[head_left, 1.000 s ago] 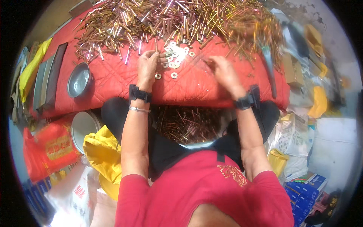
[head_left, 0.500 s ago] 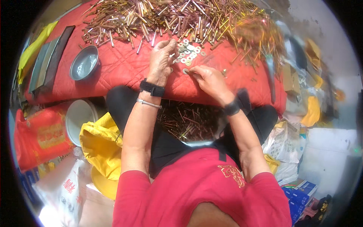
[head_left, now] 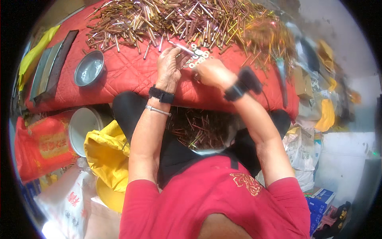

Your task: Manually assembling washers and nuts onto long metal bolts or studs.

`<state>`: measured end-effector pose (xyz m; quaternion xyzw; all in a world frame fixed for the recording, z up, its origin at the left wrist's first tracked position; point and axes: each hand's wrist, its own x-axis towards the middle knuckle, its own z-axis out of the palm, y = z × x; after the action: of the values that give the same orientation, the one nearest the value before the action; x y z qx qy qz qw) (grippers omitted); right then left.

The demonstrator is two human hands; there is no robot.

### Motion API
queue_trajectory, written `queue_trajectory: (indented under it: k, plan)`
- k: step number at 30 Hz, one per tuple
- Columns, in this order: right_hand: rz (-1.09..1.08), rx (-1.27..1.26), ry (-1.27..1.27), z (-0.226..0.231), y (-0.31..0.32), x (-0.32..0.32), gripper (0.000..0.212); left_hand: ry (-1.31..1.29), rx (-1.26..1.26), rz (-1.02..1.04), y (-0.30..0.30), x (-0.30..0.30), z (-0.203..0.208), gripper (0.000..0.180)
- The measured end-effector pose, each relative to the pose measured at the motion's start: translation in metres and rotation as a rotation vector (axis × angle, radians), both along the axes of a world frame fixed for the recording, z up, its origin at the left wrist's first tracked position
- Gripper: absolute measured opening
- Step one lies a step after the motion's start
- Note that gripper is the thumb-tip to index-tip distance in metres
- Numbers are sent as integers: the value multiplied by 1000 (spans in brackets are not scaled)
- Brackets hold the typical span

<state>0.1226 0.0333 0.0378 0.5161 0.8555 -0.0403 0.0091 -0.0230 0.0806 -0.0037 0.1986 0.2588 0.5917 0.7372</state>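
Observation:
My left hand [head_left: 170,65] is closed on a thin metal tube [head_left: 181,47], which slants from upper left down to the right above the padding. A small heap of flat metal washers [head_left: 197,60] lies on the red quilted cover [head_left: 123,75], just beyond and between my hands. My right hand [head_left: 214,73], partly smeared by motion, is bent over the near side of the washers. Its fingers are curled in, and what they hold is hidden. At the far side spreads a big pile of similar copper-coloured tubes [head_left: 159,22].
A grey metal bowl [head_left: 89,68] sits on the cover at the left, beside long dark bars [head_left: 59,59]. More tubes [head_left: 197,127] lie below, between my knees. A white bucket [head_left: 84,129], yellow cloth [head_left: 105,147] and bags stand left; boxes [head_left: 320,207] stand lower right.
My left hand now holds a tube where none showed before. My right hand, which was pinching a washer near the cover's front, has turned over and its fingers are now hidden.

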Motion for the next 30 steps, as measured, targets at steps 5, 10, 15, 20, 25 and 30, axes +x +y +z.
queue_trajectory:
  k: [5,10,15,20,25,30]
  plan:
    - [-186,46,701,-16,-35,34,15,-42,10,-12,-3,7,3,10]
    - [-446,81,1265,6,-50,27,16,-11,27,-110,-12,8,9,12]
    - [-471,91,1269,7,-54,26,16,8,71,-230,-19,12,15,18]
    - [-510,86,1272,7,-59,26,16,58,97,-266,-21,17,12,17]
    - [-410,374,1187,-5,-47,28,19,163,103,-307,-18,20,14,15]
    - [-506,684,1135,-3,-26,-5,23,71,-4,-505,-31,41,-16,23]
